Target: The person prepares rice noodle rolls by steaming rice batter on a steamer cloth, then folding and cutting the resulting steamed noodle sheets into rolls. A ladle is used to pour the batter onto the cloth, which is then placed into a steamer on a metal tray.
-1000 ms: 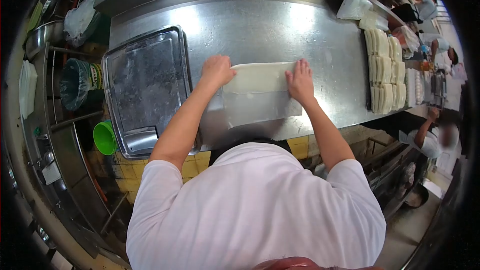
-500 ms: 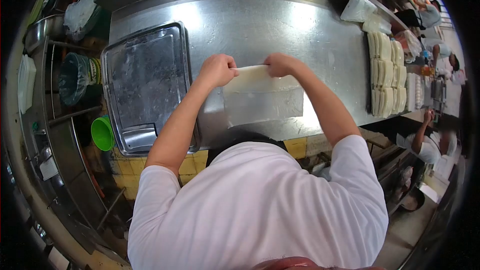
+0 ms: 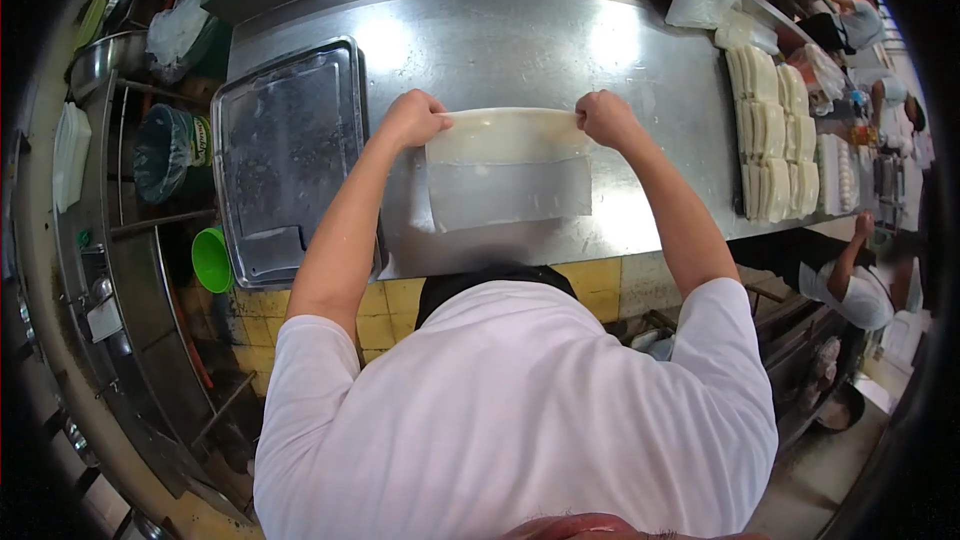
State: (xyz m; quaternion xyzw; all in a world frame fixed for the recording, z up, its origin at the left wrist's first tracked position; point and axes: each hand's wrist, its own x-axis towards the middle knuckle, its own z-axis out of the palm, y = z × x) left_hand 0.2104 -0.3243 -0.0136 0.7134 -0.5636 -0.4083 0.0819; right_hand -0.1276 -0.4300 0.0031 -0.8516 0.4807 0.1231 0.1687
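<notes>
A clear plastic bag (image 3: 510,195) lies on the steel table in front of me, its near half flat and see-through. A pale, cream-coloured flat content (image 3: 505,135) fills its far half; what it is I cannot make out. My left hand (image 3: 415,120) pinches the bag's far left corner. At the far right corner, the closed fingers of my right hand (image 3: 607,120) grip the same edge. Between the two hands the far edge is stretched nearly straight.
A dark metal tray (image 3: 290,155) sits left on the steel table (image 3: 480,50). Stacked pale packets (image 3: 770,135) and plastic bags (image 3: 703,2) are at the right. A green bucket (image 3: 211,260) is below the tray's left side. Other people (image 3: 850,290) stand far right.
My right hand has moved right along the far edge to its corner, and my left hand slightly left. The edge, bunched before, is now spread wide.
</notes>
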